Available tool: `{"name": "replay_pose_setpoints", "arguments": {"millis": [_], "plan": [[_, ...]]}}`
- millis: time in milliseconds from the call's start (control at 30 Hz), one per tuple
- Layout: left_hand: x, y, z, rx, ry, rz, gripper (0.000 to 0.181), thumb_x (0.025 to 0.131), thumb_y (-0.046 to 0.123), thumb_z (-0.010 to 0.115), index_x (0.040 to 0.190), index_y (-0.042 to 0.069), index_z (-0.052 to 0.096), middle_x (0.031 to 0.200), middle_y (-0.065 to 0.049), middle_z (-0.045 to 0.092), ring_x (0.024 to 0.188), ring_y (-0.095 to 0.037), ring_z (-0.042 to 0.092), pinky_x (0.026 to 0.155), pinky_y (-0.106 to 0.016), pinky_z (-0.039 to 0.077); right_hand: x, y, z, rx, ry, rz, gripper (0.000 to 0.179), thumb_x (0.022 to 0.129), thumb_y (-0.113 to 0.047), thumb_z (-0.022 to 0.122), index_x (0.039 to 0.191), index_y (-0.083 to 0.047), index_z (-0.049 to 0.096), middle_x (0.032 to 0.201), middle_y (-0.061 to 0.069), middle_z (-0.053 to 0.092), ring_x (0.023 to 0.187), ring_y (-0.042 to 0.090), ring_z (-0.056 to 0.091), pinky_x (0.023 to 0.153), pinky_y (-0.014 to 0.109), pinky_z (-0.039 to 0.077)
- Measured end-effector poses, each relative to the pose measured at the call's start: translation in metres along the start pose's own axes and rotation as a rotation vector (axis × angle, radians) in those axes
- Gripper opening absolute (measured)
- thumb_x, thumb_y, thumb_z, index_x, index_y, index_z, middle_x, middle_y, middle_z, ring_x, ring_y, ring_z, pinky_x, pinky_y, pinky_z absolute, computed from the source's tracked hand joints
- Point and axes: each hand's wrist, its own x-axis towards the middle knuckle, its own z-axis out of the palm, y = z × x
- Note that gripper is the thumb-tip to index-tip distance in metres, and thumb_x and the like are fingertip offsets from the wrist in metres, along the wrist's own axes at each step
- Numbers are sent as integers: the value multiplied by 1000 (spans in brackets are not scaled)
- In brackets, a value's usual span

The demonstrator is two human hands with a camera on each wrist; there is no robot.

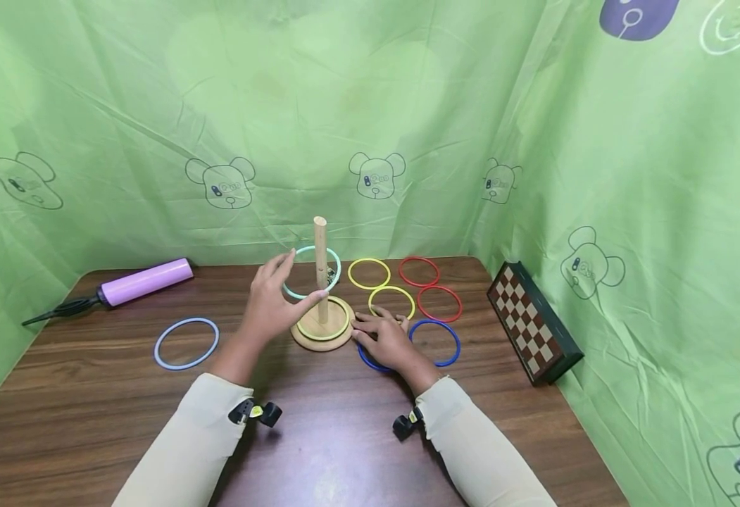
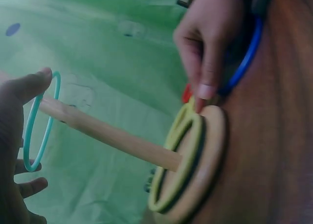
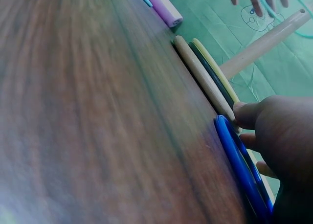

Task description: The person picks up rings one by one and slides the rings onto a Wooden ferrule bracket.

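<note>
The left hand (image 1: 267,303) holds a thin, smooth turquoise ring (image 1: 339,266) between thumb and fingers, tilted around the upper part of a round wooden peg (image 1: 321,246). Apart from it, the right hand (image 1: 387,339) touches the edge of the disc-shaped wooden base (image 1: 319,346), where a pale yellow ring lies; whether its fingers pinch anything, I cannot tell. Glossy blue rings (image 1: 459,346) and red rings (image 1: 461,307) lie on the dark, wood-grained tabletop (image 1: 319,436), near a checkered box (image 1: 524,320). Behind hangs a creased green cloth (image 1: 281,91).
</note>
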Motion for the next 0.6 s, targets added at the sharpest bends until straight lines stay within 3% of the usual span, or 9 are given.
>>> {"name": "replay_pose_setpoints", "arguments": {"millis": [267, 600], "plan": [[-18, -16, 22, -45, -110, -96, 108, 80, 46, 97, 163, -2, 46, 163, -28, 52, 152, -49, 46, 124, -74, 34, 1, 2, 2, -4, 9, -4, 33, 109, -35, 69, 139, -24, 77, 154, 1, 68, 160, 39, 44, 118, 75, 22], [-36, -40, 51, -54, -190, -147, 111, 75, 45, 100, 161, -4, 49, 161, -26, 55, 151, -49, 45, 124, -72, 37, 0, 2, 2, -9, 4, -9, 33, 110, -34, 67, 141, -25, 76, 156, 3, 66, 161, 39, 43, 118, 76, 22]]}}
